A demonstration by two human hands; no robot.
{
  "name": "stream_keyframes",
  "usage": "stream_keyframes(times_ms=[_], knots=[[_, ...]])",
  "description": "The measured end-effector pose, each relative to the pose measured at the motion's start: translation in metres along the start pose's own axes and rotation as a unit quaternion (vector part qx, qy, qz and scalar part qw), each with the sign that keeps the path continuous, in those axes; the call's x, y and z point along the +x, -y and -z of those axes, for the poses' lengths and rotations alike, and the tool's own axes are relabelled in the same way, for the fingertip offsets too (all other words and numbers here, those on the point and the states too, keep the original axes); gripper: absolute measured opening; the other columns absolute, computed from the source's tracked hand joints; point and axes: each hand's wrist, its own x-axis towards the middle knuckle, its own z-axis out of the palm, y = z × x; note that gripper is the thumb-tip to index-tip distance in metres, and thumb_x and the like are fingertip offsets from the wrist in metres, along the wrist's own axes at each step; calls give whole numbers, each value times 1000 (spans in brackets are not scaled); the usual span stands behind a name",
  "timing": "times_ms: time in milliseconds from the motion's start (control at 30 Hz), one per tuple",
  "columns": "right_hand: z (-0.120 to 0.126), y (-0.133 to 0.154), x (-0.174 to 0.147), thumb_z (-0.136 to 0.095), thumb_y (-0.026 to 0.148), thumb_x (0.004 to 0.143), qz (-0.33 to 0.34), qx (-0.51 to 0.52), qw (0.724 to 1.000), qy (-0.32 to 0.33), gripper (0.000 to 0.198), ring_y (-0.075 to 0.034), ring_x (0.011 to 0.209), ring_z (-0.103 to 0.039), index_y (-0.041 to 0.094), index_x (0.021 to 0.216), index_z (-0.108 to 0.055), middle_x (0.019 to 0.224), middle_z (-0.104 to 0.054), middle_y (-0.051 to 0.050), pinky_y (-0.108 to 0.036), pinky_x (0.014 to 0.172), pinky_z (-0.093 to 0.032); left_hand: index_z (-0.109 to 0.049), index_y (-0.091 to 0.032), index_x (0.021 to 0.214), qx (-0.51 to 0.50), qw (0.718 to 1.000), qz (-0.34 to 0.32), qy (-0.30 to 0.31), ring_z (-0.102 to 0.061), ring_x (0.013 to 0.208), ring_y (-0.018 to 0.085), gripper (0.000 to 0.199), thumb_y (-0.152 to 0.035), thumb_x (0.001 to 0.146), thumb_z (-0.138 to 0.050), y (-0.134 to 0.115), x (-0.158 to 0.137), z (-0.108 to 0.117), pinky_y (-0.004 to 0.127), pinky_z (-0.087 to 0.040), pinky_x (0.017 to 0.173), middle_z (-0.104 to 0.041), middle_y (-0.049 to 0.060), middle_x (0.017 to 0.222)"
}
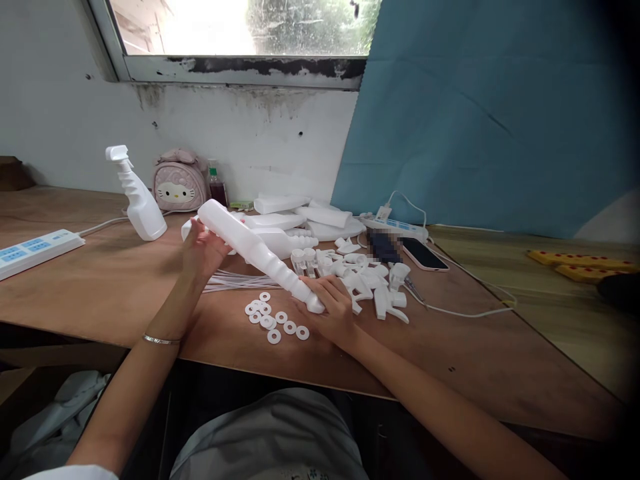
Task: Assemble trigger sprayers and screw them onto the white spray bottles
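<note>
A white plastic spray bottle (245,243), without a spray head, lies tilted across both hands, its base up at the left and its neck low at the right. My left hand (204,250) supports it near the base, fingers partly hidden behind it. My right hand (333,308) is closed around the neck end. Below the bottle, several white ring washers (267,321) are scattered on the table. White trigger spray heads (367,280) lie in a heap beyond my right hand. Thin white tubes (235,281) rest behind the washers.
More white bottles (325,217) are piled by the wall. An assembled spray bottle (143,203) stands at left, near a pink bag (180,183) and a power strip (40,250). A phone (425,255), another power strip (397,228) and cables lie at right on the wooden table (475,360).
</note>
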Motion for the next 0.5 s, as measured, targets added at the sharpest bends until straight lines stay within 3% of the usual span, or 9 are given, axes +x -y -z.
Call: stream_keyframes(times_ms=[100,167,300,400,500], knots=[[0,-2,-2,-62,21,74,36,-18,999,10,39,-21,77,-58,20,112,-56,85,-68,-6,-35,68,-45,-57,-20,97,-31,999,0,26,-46,115,32,56,-68,67,-50,-3,-3,-1,50,-40,92,-60,9,106],[0,-4,-4,-60,20,75,60,-31,998,18,41,-21,79,-58,21,115,-55,86,-68,-6,-35,68,-44,-58,-16,92,-27,999,12,12,-46,113,33,63,-71,64,-49,-2,-3,1,52,-39,93,-62,12,99],[0,-6,-5,-57,21,76,67,-35,997,25,44,-21,81,-58,23,120,-52,88,-67,-5,-35,69,-43,-58,-15,88,-16,1000,-2,-1,-49,110,31,48,-59,68,-55,2,-1,4,49,-37,97,-64,10,89],[0,-5,-4,-58,19,75,62,-21,998,21,45,-22,80,-57,23,120,-52,86,-67,-5,-35,68,-43,-57,-14,91,-13,1000,14,11,-51,109,33,43,-48,65,-61,2,-3,1,49,-38,96,-63,12,96],[1,-3,-2,-58,20,75,48,-7,998,26,40,-21,78,-57,22,116,-56,84,-66,-5,-35,67,-44,-58,-14,95,-12,999,23,29,-49,111,36,47,-48,64,-59,0,-6,-4,50,-39,94,-62,13,105]])
